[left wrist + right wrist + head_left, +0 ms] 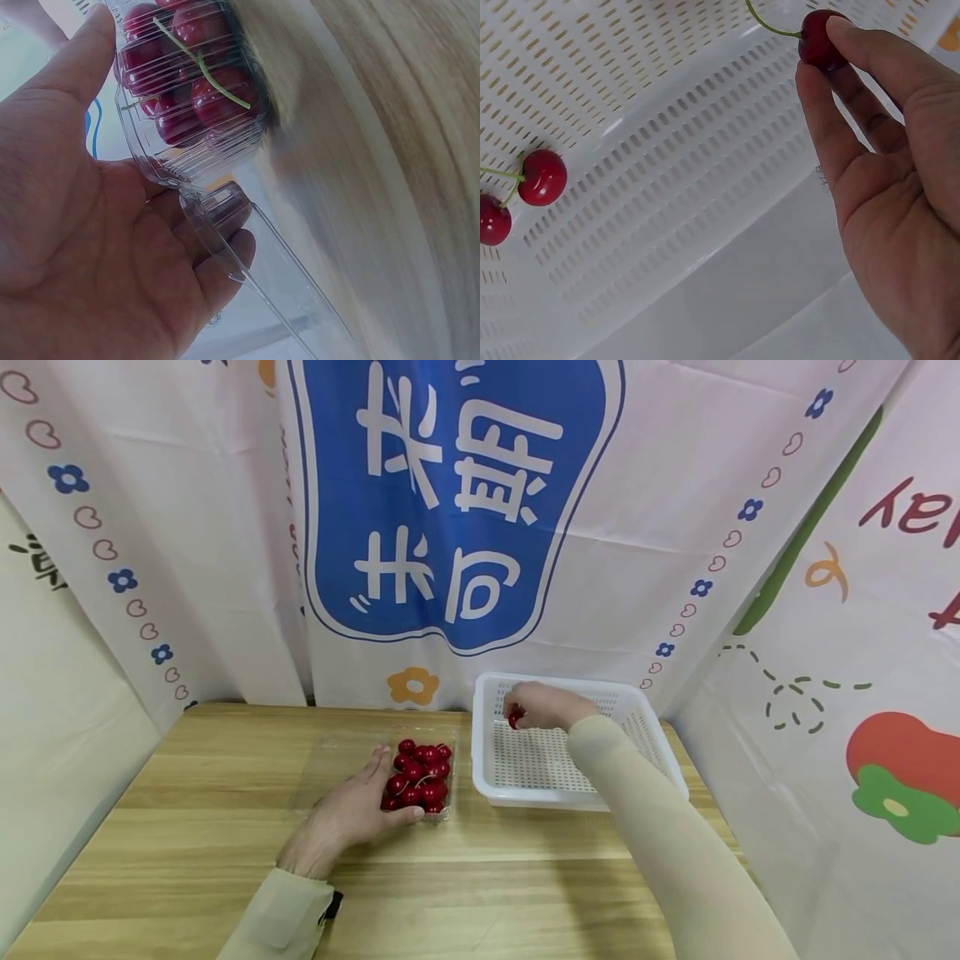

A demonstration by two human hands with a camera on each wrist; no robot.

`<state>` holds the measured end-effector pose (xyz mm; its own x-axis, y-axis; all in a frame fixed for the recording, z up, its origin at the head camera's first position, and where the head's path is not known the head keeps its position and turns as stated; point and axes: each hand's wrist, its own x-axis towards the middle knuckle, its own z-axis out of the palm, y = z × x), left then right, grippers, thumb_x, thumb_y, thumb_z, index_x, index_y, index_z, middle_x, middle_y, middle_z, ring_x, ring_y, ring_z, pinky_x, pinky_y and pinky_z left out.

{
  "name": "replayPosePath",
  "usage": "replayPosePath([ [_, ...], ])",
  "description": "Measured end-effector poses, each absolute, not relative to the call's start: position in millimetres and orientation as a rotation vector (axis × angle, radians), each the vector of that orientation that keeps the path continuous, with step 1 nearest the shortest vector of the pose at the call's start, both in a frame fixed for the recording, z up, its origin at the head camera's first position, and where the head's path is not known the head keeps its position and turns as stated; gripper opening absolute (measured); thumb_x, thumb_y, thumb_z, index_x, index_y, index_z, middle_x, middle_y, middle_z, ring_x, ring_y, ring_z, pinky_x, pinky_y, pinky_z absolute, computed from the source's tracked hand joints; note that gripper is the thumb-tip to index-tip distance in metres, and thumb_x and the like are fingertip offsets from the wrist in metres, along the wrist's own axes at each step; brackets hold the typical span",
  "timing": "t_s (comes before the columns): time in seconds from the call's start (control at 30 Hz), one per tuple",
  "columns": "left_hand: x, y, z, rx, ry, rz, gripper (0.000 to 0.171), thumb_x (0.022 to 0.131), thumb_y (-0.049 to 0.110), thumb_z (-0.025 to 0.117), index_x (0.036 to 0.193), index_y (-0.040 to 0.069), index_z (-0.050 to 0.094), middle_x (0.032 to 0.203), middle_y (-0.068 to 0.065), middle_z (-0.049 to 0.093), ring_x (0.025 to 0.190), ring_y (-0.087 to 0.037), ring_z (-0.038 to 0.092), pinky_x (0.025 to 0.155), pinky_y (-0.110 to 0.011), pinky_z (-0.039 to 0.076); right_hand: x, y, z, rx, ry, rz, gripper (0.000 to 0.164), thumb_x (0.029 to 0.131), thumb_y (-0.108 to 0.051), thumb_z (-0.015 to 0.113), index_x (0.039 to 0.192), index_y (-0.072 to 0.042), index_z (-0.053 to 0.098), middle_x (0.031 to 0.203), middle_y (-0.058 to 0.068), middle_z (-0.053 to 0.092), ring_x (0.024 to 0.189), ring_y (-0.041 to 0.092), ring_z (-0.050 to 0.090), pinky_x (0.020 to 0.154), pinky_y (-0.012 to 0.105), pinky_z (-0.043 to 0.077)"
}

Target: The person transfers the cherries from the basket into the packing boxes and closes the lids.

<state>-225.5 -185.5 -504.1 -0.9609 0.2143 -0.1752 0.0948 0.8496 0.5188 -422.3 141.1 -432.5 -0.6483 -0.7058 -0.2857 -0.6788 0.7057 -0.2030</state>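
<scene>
My left hand (351, 814) holds a clear plastic clamshell box (262, 112) at its left and near sides, thumb along the near edge. Inside lie several dark red cherries (412, 772), some with green stems. The box's open lid (289, 259) folds out to the left, beside my fingers. My right hand (546, 704) is over the far left part of a white perforated basket (482, 756). Between thumb and fingertips it pinches one cherry (817, 45), its stem sticking out. A pair of stemmed cherries (543, 178) lies in the basket in the right wrist view.
Box and basket stand side by side on a wooden table (187, 827), the basket at the right. A printed cloth (360, 668) hangs behind the table's far edge. More cloth hangs at the right side (795, 777).
</scene>
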Motion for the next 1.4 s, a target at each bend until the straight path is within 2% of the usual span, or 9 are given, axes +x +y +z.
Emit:
replayPosePath([
  [0.27, -225.4, -185.9, -504.3, 0.231, 2.797, 0.780, 0.126, 0.105, 0.066, 0.083, 0.185, -0.006, 0.018, 0.193, -0.033, 0.015, 0.170, -0.064, 0.040, 0.132, -0.077, 0.047, -414.0, 136.9, -419.2, -1.082, 2.609, -0.316, 0.024, 0.110, -0.001, 0.079, 0.134, -0.002, 0.082, 0.134, 0.016, 0.080, 0.127, 0.030, 0.079, 0.115, 0.042, 0.068],
  [0.43, -225.8, -185.9, -504.7, 0.231, 2.797, 0.783, 0.126, 0.105, 0.066, 0.083, 0.185, -0.006, 0.018, 0.194, -0.033, 0.015, 0.170, -0.064, 0.040, 0.133, -0.077, 0.047, -407.9, 131.0, -412.7, -1.118, 2.660, -0.367, 0.024, 0.111, -0.004, 0.079, 0.135, -0.001, 0.081, 0.133, 0.016, 0.080, 0.127, 0.030, 0.080, 0.115, 0.042, 0.068],
  [0.67, -226.0, -185.1, -504.8, 0.223, 2.795, 0.784, 0.127, 0.104, 0.067, 0.083, 0.185, -0.006, 0.018, 0.194, -0.032, 0.015, 0.170, -0.064, 0.040, 0.133, -0.077, 0.047, -392.5, 117.3, -407.2, -1.134, 2.749, -0.461, 0.025, 0.112, -0.009, 0.079, 0.137, -0.005, 0.082, 0.133, 0.014, 0.081, 0.129, 0.031, 0.077, 0.117, 0.047, 0.065],
  [0.9, -225.8, -184.5, -504.2, 0.221, 2.796, 0.786, 0.127, 0.105, 0.067, 0.083, 0.185, -0.006, 0.017, 0.194, -0.032, 0.016, 0.170, -0.063, 0.041, 0.131, -0.077, 0.049, -376.3, 97.5, -403.8, -1.082, 2.716, -0.594, 0.028, 0.114, -0.009, 0.077, 0.141, -0.007, 0.080, 0.140, 0.012, 0.079, 0.137, 0.030, 0.077, 0.119, 0.042, 0.066],
  [1.17, -225.5, -185.0, -503.8, 0.227, 2.801, 0.782, 0.126, 0.105, 0.066, 0.083, 0.185, -0.006, 0.017, 0.193, -0.033, 0.017, 0.169, -0.064, 0.043, 0.130, -0.077, 0.050, -365.6, 74.5, -411.1, -1.133, 2.730, -0.492, 0.029, 0.113, -0.012, 0.080, 0.141, -0.006, 0.082, 0.142, 0.011, 0.081, 0.131, 0.026, 0.077, 0.117, 0.042, 0.066],
  [1.4, -225.0, -184.4, -502.9, 0.221, 2.802, 0.782, 0.127, 0.105, 0.066, 0.083, 0.185, -0.006, 0.017, 0.193, -0.033, 0.017, 0.169, -0.064, 0.043, 0.130, -0.078, 0.050, -359.6, 55.8, -421.0, -1.175, 2.696, -0.355, 0.025, 0.113, -0.012, 0.080, 0.138, -0.006, 0.083, 0.135, 0.010, 0.083, 0.125, 0.026, 0.076, 0.115, 0.041, 0.066],
])
